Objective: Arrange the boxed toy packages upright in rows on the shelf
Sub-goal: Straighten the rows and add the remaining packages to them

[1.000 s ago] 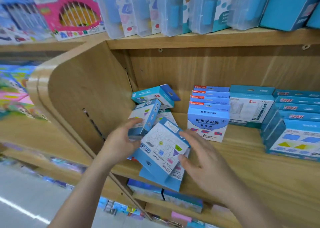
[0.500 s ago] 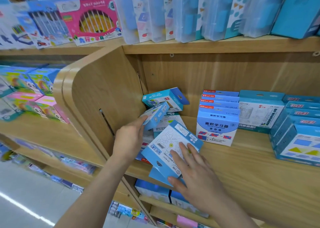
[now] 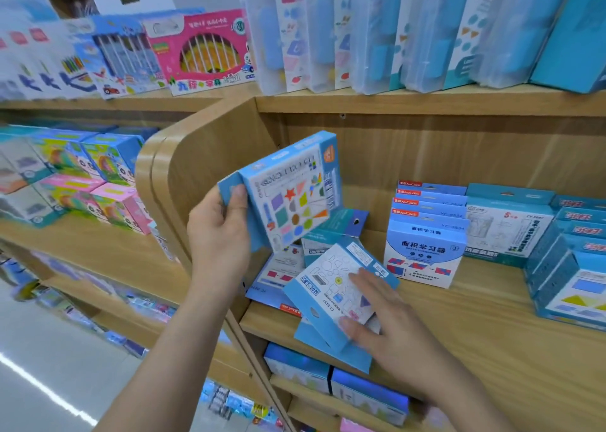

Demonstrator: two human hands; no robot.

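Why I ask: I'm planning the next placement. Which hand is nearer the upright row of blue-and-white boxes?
Right. The right hand rests on a tilted box just front-left of the row; the left hand holds a raised box farther left.

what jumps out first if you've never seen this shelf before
The left hand holds a blue box of coloured shapes up in front of the wooden side panel. Below it, the right hand rests on a tilted box atop a jumbled pile at the front edge of the shelf, while neat upright rows of blue boxes stand to the right.
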